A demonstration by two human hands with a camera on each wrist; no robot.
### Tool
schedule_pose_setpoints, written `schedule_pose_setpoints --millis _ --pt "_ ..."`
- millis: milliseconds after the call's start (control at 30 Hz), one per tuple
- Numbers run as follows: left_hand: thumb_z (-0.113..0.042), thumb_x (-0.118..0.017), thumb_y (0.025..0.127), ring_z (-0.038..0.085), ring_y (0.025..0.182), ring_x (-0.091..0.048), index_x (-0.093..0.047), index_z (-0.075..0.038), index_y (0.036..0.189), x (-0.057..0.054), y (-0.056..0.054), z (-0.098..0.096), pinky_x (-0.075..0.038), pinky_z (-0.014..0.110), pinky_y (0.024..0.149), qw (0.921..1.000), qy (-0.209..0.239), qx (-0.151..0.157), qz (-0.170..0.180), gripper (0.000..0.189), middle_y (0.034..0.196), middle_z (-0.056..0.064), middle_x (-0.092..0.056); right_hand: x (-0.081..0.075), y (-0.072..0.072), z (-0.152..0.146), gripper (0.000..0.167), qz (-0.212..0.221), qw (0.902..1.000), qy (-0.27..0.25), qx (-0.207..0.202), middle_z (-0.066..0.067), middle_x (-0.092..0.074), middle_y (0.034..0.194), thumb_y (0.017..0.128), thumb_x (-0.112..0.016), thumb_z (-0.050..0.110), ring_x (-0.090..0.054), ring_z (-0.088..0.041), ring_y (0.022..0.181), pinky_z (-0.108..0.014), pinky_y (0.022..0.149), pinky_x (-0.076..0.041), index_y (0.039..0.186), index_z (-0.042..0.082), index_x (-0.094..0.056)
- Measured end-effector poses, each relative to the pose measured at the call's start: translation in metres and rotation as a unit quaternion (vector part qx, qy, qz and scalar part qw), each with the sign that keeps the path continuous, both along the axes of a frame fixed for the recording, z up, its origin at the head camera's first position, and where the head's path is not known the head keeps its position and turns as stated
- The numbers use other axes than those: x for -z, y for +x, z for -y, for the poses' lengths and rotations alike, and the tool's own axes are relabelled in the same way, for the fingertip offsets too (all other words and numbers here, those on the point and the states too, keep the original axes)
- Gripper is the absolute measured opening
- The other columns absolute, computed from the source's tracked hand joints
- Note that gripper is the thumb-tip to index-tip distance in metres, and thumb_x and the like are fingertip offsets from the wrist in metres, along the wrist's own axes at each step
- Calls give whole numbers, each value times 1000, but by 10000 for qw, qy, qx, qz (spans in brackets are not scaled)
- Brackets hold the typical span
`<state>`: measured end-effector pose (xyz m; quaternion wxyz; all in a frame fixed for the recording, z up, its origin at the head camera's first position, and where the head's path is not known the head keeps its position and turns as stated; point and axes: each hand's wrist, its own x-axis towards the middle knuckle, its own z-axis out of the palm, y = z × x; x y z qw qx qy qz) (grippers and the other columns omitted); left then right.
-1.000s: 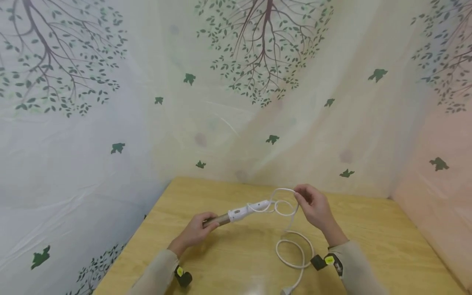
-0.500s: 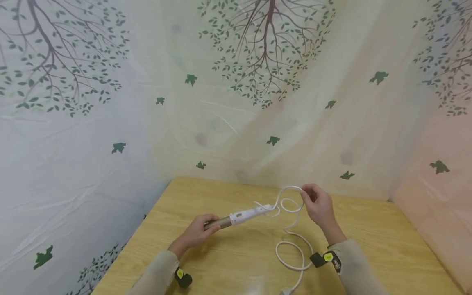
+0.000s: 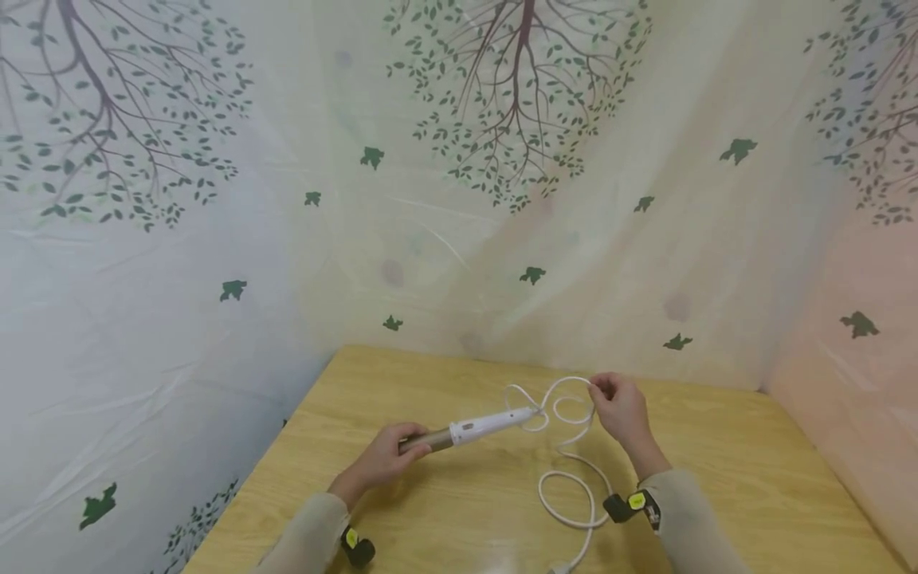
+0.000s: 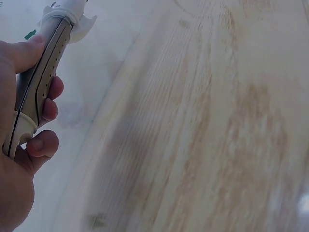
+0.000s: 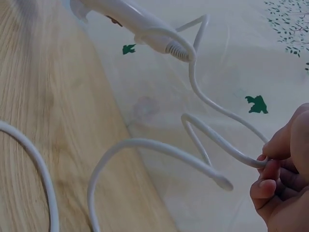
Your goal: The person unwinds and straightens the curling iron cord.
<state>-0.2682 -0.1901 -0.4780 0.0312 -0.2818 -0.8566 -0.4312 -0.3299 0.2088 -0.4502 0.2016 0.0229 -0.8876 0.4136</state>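
A hair straightener with a white handle [image 3: 491,426] and a brownish-gold barrel [image 4: 50,63] is tilted above the table, its handle end toward the right. My left hand [image 3: 383,458] grips the barrel, thumb on one side and curled fingers on the other. From the handle end runs a white cord [image 5: 140,141], hanging in loose loops. My right hand [image 3: 625,412] pinches this cord between thumb and fingertips, right of the handle. Lower down, the cord lies coiled on the table, ending in a plug [image 3: 561,568] partly cut off by the head view's bottom edge.
The wooden table [image 3: 717,470] extends beneath both hands. Behind it and at its sides hang pale curtains [image 3: 445,239] printed with trees and green leaves. A strapped camera [image 3: 357,548] sits on the left wrist, another [image 3: 622,505] on the right.
My right hand has moved right, then slightly down, drawing the cord. The loops near the handle have loosened and spread apart. My left hand keeps its grip, nearly still.
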Motion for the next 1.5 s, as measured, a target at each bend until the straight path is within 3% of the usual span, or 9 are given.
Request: schedule_pose_setpoints --millis 267,500,700,933,1500 --pt "-12 -64 94 8 75 -54 -65 0 109 1 4 -1 -45 22 69 9998 90 -77 166 20 95 9 -66 13 -1 -5 15 473 9988 109 -79 -16 -65 89 92 -61 9 -57 -22 78 -26 65 -44 100 -4 -65" --pt "-12 -64 94 8 75 -55 -65 0 109 0 4 0 -45 22 68 9999 123 -15 71 19 94 9 -66 23 0 -8 15 776 9966 272 -70 -15 -65 87 90 -61 8 -59 -24 78 -28 65 -46 98 -4 -66" --pt "-13 -63 95 6 75 -54 -65 0 110 3 3 0 -46 22 68 10000 73 -38 57 20 95 8 -66 32 3 -9 10 1039 9931 461 -295 -11 -65 83 88 -62 6 -59 -22 75 -30 63 -46 93 -3 -66" --pt "-24 -63 96 5 75 -54 -65 -7 113 38 -17 9 -47 23 69 9998 104 -161 83 23 96 2 -66 34 9 -9 10 1375 9874 554 -554 -11 -65 85 89 -61 5 -59 -21 78 -32 65 -49 94 -2 -65" --pt "-25 -63 96 7 78 -56 -66 -12 109 35 -18 12 -47 24 71 9988 277 -362 157 19 95 2 -66 50 20 -14 6 1668 9789 729 -930 -6 -62 81 87 -62 4 -56 -17 74 -30 64 -47 92 0 -65"
